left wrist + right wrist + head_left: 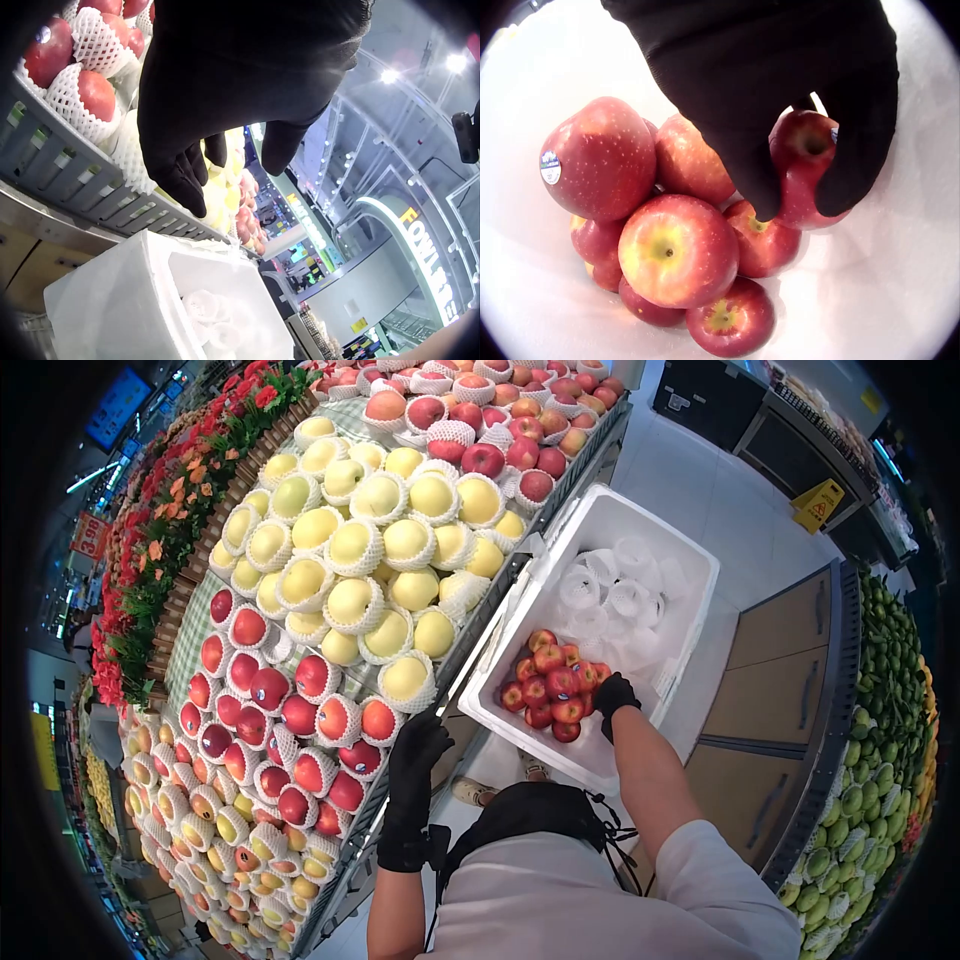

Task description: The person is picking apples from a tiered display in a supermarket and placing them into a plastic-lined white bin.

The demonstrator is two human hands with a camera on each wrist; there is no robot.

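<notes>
Right hand [613, 695], black-gloved, is down inside the white foam box [690, 575], at the right edge of the heap of red apples [548, 685] in the box's near part. The right wrist view shows its fingers [759, 176] curled over one red apple [804, 174], thumb on one side and fingers on the other; that apple sits against its neighbours at the right of the heap. Whether it is lifted clear of them or resting on them cannot be told. A larger apple with a small sticker [550, 166] lies at the left of the heap.

Empty white foam nets [615, 595] are piled in the far part of the same box.

Left hand [418, 745], also gloved, is at the near edge of the fruit display, by its grey front rail [470, 650]. From the left wrist camera the fingers [184, 176] hang down loosely bent over the rail with nothing between them; contact with the rail is likely but the view is too dark to be sure.

Display to the left: netted red apples [300, 710] nearest the hand, netted yellow fruit [385, 550] further back, more red fruit [500, 435] at the far end. Green fruit [885, 690] lines the stand at far right.
</notes>
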